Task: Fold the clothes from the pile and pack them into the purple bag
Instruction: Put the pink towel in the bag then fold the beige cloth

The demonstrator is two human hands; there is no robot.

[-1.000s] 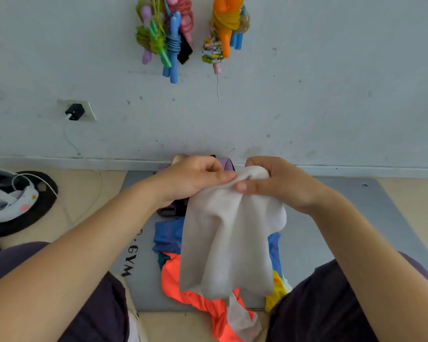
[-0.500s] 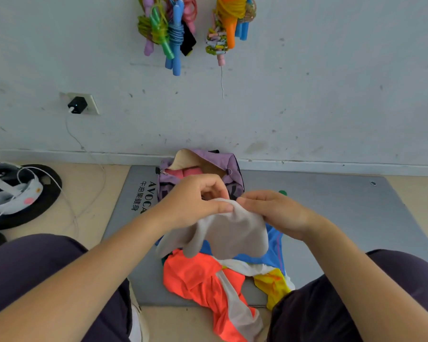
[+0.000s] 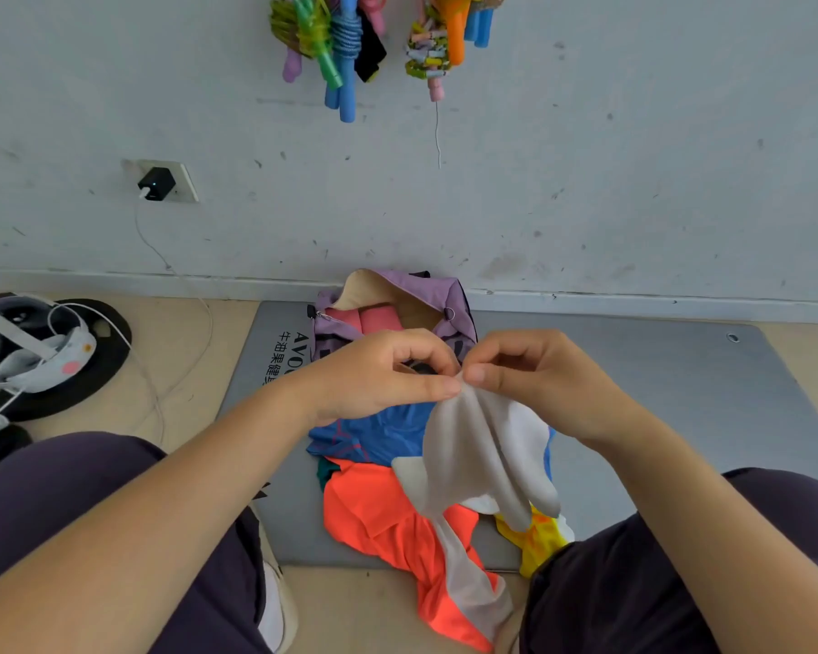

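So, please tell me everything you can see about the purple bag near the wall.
The purple fabric bag stands on the grey floor mat against the white wall. It is unzipped and open, showing a beige lining and rolled pink clothes inside. A metal ring and a zip pull show at its rim. The hands hide its front.

Grey mat [image 3: 657,394] on floor [image 3: 171,351], purple bag [image 3: 426,295], clothes pile [image 3: 383,507] on mat
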